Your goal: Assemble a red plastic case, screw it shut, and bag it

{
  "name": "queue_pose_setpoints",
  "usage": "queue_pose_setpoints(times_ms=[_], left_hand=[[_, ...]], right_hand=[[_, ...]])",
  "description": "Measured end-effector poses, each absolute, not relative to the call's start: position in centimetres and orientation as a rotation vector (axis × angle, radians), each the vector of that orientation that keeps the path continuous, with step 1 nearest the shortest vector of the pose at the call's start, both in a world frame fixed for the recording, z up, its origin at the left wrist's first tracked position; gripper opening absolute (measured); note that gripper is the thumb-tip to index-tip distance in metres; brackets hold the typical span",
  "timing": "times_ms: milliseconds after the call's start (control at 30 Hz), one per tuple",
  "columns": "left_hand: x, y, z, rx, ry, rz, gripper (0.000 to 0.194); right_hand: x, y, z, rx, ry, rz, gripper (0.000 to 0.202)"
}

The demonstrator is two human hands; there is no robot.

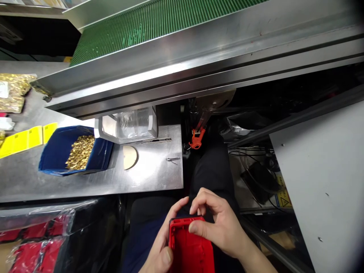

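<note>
Red plastic housing (pixel 190 246) gripped at 6 o'clock: left hand (pixel 159 246) closed beneath, right hand (pixel 218 223) pinching top edge; seating step, firm press needed.

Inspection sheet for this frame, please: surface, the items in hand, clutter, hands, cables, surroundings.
Surface: steel worktop, scuffed, under a green conveyor belt.
Items in hand: red plastic housing, open side up, held over the lap by both hands.
Clutter: blue bin of brass parts; yellow cards; clear plastic container; half-round beige piece; small metal tool.
Hands: left hand grips the housing's left edge, thumb on its rim; right hand grips the top corner with its fingers.
Cables: black leads below the bench at right.
Surroundings: bagged red parts lower left; orange-handled tool hanging; grey panel right.
</note>
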State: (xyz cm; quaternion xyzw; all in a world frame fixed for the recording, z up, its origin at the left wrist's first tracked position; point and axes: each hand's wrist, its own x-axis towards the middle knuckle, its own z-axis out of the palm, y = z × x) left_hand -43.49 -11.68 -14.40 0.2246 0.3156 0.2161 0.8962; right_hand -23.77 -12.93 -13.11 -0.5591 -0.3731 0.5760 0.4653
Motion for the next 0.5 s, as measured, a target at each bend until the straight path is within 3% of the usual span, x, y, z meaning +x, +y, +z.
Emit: queue_pose_setpoints(times_ms=[233, 500], left_hand=[[-43.81, -11.85, -14.82, 0.456, 0.715, 0.454, 0.102], [-43.40, -11.62, -15.07, 0.473, 0.660, 0.494, 0.105]], right_hand=[[-23.70, -13.02, -12.98, -1.325, -0.967, 1.460, 0.017], [-23.96, -13.01, -13.17, -1.364, -0.906, 1.437, 0.036]])
